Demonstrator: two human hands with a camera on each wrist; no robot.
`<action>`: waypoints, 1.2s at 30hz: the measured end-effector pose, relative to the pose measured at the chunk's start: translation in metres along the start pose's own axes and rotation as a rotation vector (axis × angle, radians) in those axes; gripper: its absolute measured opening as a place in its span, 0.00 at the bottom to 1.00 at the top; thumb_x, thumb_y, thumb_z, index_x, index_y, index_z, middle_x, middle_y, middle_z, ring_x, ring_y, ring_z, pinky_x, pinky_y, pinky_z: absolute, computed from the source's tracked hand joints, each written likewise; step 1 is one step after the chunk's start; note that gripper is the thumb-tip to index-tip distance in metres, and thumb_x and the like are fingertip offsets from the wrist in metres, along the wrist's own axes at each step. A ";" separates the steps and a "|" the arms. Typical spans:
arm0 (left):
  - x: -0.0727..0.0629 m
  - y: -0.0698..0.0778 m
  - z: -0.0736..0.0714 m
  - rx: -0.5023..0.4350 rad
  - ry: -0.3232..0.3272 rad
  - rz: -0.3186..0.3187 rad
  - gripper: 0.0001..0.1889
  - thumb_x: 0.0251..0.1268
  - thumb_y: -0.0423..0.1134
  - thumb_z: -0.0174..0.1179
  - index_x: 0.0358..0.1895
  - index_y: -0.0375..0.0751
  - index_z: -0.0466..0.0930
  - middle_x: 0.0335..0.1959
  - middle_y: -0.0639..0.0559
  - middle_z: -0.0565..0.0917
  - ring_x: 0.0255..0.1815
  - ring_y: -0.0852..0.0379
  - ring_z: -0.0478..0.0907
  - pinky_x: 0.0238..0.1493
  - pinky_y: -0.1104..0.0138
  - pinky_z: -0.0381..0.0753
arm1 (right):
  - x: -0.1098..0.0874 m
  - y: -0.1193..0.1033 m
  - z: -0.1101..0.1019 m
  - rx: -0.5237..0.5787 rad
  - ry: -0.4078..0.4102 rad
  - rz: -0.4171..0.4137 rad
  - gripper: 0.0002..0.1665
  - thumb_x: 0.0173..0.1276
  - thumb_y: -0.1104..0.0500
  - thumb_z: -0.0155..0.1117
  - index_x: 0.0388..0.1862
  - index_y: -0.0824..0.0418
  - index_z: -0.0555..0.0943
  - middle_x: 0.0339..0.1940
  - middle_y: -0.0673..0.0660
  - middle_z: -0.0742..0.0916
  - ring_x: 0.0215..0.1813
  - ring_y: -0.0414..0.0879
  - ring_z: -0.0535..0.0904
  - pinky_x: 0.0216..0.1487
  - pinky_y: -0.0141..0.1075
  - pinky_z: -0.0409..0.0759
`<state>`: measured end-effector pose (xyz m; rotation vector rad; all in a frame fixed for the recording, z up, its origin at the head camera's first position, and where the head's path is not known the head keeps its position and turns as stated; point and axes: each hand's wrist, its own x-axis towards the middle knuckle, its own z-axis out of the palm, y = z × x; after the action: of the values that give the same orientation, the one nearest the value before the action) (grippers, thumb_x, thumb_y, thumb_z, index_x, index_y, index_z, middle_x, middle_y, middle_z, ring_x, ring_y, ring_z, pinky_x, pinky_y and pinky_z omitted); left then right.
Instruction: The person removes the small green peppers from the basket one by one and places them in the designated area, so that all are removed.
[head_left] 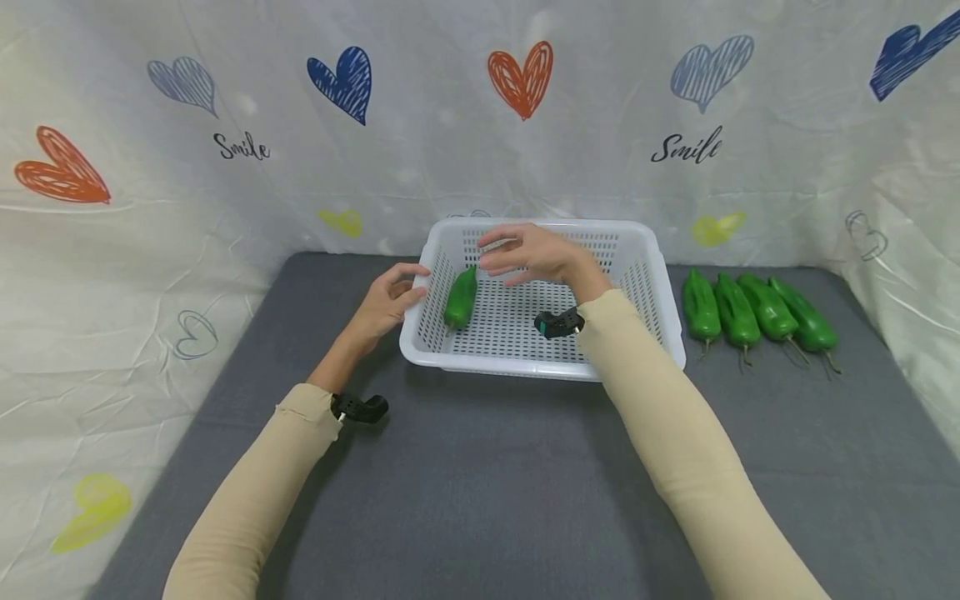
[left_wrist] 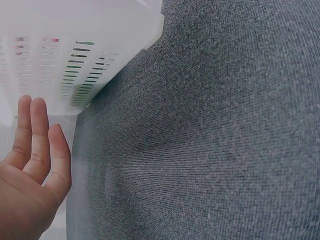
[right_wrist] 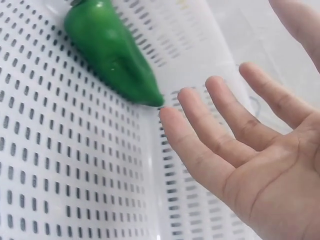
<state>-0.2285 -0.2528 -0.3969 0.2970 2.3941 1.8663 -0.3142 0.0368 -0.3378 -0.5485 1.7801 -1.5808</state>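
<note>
A white plastic basket [head_left: 525,367] with slotted walls stands on the grey cloth. One green pepper [head_left: 461,298] lies inside it, near the left wall. My left hand [head_left: 384,304] is at the basket's left rim, fingers extended; whether they touch the rim I cannot tell. Beside the slotted outer wall, the left wrist view shows the left hand's [left_wrist: 37,170] fingers nearly straight. Above the basket, my right hand [head_left: 536,254] holds nothing. Its fingers [right_wrist: 200,150] are spread, close to the pepper's [right_wrist: 112,55] pointed tip in the right wrist view.
Several more green peppers [head_left: 759,308] lie side by side right of the basket, stems toward the front. A grey cloth [head_left: 487,483] covers the table. Behind it hangs a white sheet [head_left: 435,150] printed with hearts and the word Smile.
</note>
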 end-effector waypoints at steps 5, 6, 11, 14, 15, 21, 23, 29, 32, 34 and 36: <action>0.001 0.000 0.001 0.008 0.004 -0.002 0.20 0.78 0.36 0.58 0.67 0.37 0.69 0.57 0.32 0.78 0.48 0.45 0.81 0.37 0.62 0.83 | 0.009 0.007 0.006 -0.009 -0.017 0.032 0.40 0.69 0.60 0.73 0.75 0.66 0.66 0.69 0.66 0.75 0.70 0.67 0.68 0.65 0.60 0.69; 0.001 0.000 0.001 0.009 0.004 -0.004 0.20 0.78 0.36 0.58 0.67 0.37 0.69 0.57 0.32 0.78 0.47 0.45 0.81 0.37 0.62 0.83 | 0.011 0.009 0.007 -0.011 -0.016 0.041 0.41 0.68 0.60 0.73 0.75 0.66 0.66 0.68 0.65 0.76 0.70 0.67 0.68 0.64 0.60 0.69; 0.002 0.000 0.000 0.023 0.007 -0.006 0.20 0.78 0.36 0.58 0.67 0.37 0.69 0.56 0.32 0.78 0.46 0.47 0.81 0.37 0.63 0.83 | 0.022 0.020 0.010 -0.007 0.015 0.059 0.41 0.66 0.61 0.75 0.75 0.65 0.67 0.69 0.64 0.75 0.68 0.62 0.71 0.63 0.59 0.71; 0.002 0.000 0.000 0.023 0.007 -0.007 0.20 0.78 0.36 0.58 0.67 0.37 0.69 0.56 0.32 0.78 0.46 0.47 0.82 0.37 0.63 0.83 | 0.027 0.026 0.011 -0.038 0.035 0.058 0.42 0.65 0.61 0.77 0.75 0.64 0.68 0.71 0.64 0.73 0.67 0.58 0.73 0.62 0.56 0.73; 0.002 0.000 0.000 0.023 0.007 -0.006 0.20 0.78 0.36 0.58 0.67 0.37 0.69 0.56 0.32 0.78 0.46 0.47 0.82 0.37 0.63 0.83 | 0.028 0.028 0.012 -0.047 0.038 0.057 0.43 0.65 0.60 0.77 0.75 0.63 0.68 0.71 0.64 0.73 0.67 0.56 0.73 0.62 0.55 0.74; 0.001 -0.001 0.001 0.025 0.005 -0.003 0.20 0.78 0.36 0.58 0.68 0.37 0.69 0.56 0.32 0.78 0.47 0.46 0.82 0.37 0.63 0.83 | 0.031 0.034 0.014 -0.113 0.057 0.055 0.43 0.64 0.59 0.78 0.75 0.61 0.69 0.72 0.62 0.72 0.68 0.55 0.72 0.61 0.51 0.76; 0.001 0.000 0.001 0.024 0.003 -0.001 0.20 0.78 0.36 0.58 0.67 0.36 0.69 0.56 0.32 0.78 0.47 0.46 0.82 0.38 0.62 0.83 | 0.033 0.034 0.015 -0.134 0.069 0.056 0.42 0.63 0.59 0.79 0.74 0.60 0.71 0.72 0.62 0.73 0.68 0.54 0.72 0.60 0.51 0.76; 0.001 0.000 0.000 0.005 -0.005 0.005 0.20 0.78 0.35 0.58 0.67 0.36 0.69 0.55 0.32 0.78 0.46 0.46 0.82 0.37 0.62 0.84 | 0.038 0.036 0.017 -0.165 0.096 0.055 0.42 0.61 0.57 0.80 0.72 0.58 0.73 0.71 0.60 0.73 0.68 0.54 0.72 0.58 0.47 0.78; 0.001 0.000 0.000 0.003 -0.008 0.006 0.20 0.78 0.36 0.58 0.67 0.36 0.68 0.54 0.31 0.78 0.45 0.47 0.82 0.37 0.62 0.84 | 0.040 0.037 0.018 -0.150 0.096 0.062 0.41 0.61 0.57 0.80 0.72 0.58 0.73 0.72 0.61 0.73 0.67 0.54 0.73 0.58 0.48 0.78; 0.000 0.000 0.000 0.003 -0.011 0.008 0.20 0.78 0.36 0.58 0.67 0.36 0.68 0.54 0.31 0.78 0.45 0.47 0.82 0.37 0.62 0.84 | 0.041 0.038 0.019 -0.134 0.096 0.072 0.41 0.61 0.58 0.80 0.71 0.58 0.73 0.71 0.61 0.73 0.67 0.55 0.73 0.58 0.48 0.78; 0.000 -0.001 0.000 0.002 -0.013 0.009 0.20 0.78 0.36 0.58 0.67 0.36 0.68 0.54 0.31 0.78 0.44 0.47 0.82 0.37 0.62 0.84 | 0.042 0.039 0.019 -0.114 0.090 0.082 0.40 0.62 0.59 0.80 0.72 0.58 0.73 0.71 0.62 0.73 0.67 0.54 0.72 0.59 0.49 0.77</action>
<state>-0.2290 -0.2531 -0.3976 0.3185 2.3902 1.8604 -0.3239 0.0003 -0.3850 -0.4576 1.9445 -1.4755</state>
